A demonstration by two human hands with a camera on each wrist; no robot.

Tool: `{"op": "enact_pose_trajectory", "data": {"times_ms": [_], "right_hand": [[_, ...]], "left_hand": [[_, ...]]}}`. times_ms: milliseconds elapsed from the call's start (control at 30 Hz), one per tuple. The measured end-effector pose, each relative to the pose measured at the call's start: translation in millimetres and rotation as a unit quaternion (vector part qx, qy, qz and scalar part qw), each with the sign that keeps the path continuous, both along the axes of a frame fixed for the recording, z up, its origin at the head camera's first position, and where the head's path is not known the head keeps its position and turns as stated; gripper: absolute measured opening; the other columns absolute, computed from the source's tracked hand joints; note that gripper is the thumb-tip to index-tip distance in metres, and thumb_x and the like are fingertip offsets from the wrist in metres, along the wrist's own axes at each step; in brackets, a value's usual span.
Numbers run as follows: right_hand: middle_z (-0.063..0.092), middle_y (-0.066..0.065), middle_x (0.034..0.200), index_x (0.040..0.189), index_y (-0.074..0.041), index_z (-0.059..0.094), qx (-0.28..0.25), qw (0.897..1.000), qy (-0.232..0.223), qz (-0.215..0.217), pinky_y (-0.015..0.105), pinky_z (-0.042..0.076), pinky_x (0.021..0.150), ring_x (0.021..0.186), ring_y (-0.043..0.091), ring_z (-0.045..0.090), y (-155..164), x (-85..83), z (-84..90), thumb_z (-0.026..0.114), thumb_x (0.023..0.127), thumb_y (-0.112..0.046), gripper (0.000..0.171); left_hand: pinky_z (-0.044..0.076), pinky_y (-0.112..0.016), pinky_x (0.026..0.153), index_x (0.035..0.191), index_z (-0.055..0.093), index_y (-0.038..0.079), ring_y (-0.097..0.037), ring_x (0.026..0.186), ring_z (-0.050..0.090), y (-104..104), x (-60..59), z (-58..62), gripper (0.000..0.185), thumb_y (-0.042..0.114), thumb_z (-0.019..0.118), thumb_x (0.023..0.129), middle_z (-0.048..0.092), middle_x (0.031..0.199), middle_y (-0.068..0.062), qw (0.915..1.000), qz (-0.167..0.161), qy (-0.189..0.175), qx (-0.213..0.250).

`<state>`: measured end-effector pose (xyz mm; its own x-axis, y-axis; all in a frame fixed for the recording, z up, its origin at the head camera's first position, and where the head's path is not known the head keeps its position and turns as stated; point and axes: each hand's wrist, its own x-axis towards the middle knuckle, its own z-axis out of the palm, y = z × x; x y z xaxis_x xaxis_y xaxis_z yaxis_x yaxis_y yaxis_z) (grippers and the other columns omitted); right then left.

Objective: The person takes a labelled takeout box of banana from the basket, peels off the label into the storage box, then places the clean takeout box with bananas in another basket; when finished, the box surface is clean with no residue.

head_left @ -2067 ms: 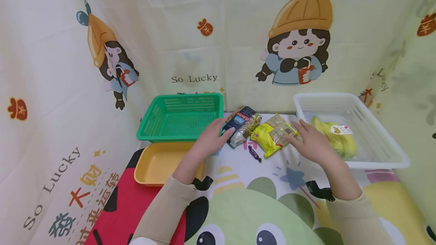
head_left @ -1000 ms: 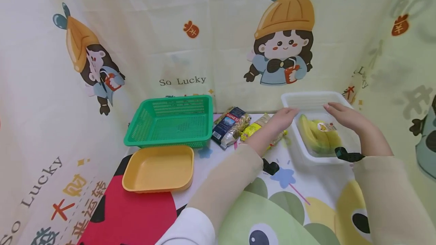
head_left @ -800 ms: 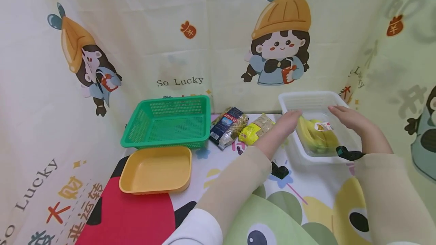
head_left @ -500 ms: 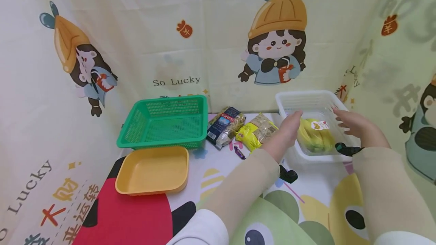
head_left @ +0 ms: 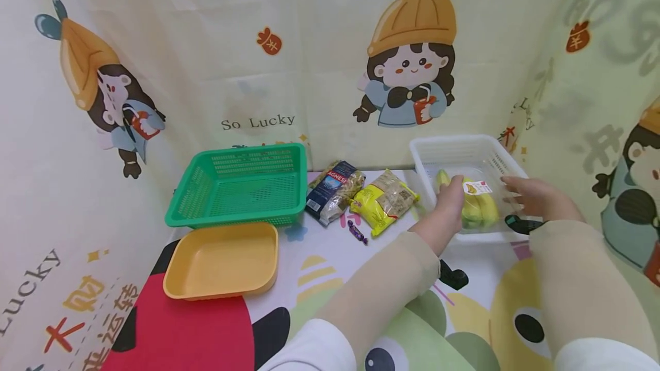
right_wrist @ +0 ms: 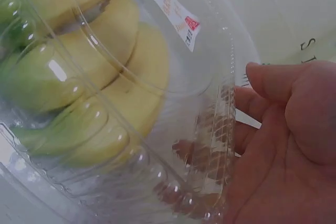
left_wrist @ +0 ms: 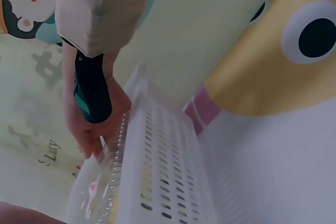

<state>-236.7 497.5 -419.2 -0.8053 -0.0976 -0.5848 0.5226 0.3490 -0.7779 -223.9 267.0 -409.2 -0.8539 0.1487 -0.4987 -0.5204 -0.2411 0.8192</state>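
A clear plastic box of bananas (head_left: 479, 210) with a white label lies in the white perforated basket (head_left: 456, 141) at right. My left hand (head_left: 447, 210) reaches over the basket's near left side, by the left end of the box. Its fingers are mostly hidden in the head view. At the other end is my right hand (right_wrist: 294, 135). Its fingers (right_wrist: 199, 156) show through the clear plastic, reaching under the box's edge. The thumb (right_wrist: 270, 81) stands apart from the box. In the left wrist view the basket wall (left_wrist: 168, 156) hides most of the box.
Left of the basket lie a yellow packet (head_left: 384, 202), a dark blue AGNESI pasta bag (head_left: 335, 190) and a purple wrapped candy (head_left: 357, 232). A green basket (head_left: 237, 222) and a shallow orange tray (head_left: 222, 293) stand further left. A printed cloth (head_left: 330, 62) hangs behind.
Both hands have moved right, from around the bags to the white basket, then lowered to the banana box's two ends. The head view has shifted right. The bags and candy stay in place.
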Motion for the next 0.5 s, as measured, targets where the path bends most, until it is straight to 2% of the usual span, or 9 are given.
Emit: {"op": "enact_pose_trajectory", "data": {"times_ms": [133,333,433,500], "right_hand": [[-0.025,0.019,0.16,0.153,-0.003,-0.023,-0.007,1.0,-0.009,-0.008,0.064,0.006,0.119,0.149,0.047,-0.006,-1,-2.0,-2.8,0.029,0.1,-0.062,0.094],[-0.012,0.024,0.163,0.153,-0.001,-0.021,0.001,1.0,-0.016,0.018,0.069,0.005,0.117,0.149,0.049,0.002,1,0.3,-5.5,0.02,0.102,-0.062,0.09],[-0.006,0.027,0.163,0.153,-0.001,-0.02,0.011,0.999,-0.017,0.032,0.069,0.007,0.117,0.148,0.05,0.006,1,1.3,-7.5,0.016,0.102,-0.061,0.087],[-0.004,0.028,0.162,0.153,0.0,-0.021,0.016,0.999,-0.017,0.038,0.069,0.008,0.117,0.148,0.05,0.007,0,1.9,-7.9,0.014,0.102,-0.061,0.086]], "left_hand": [[0.022,-0.056,0.12,0.154,0.03,0.005,-0.04,0.145,0.029,3,-1.2,-3.9,0.078,0.043,0.055,0.09,0.032,0.158,-0.016,0.9998,0.018,-0.009,0.0],[0.033,-0.05,0.116,0.147,0.037,-0.004,-0.035,0.131,0.045,10,-1.7,-9.4,0.072,0.035,0.056,0.09,0.046,0.144,-0.019,0.9988,0.047,-0.01,0.009],[0.036,-0.053,0.113,0.141,0.043,-0.005,-0.036,0.127,0.049,12,-0.7,-12.0,0.065,0.035,0.057,0.092,0.051,0.137,-0.018,0.9982,0.047,-0.019,0.032],[0.035,-0.057,0.112,0.138,0.047,-0.004,-0.037,0.126,0.049,11,0.2,-13.3,0.061,0.036,0.057,0.092,0.053,0.136,-0.017,0.9978,0.037,-0.025,0.049]]}}
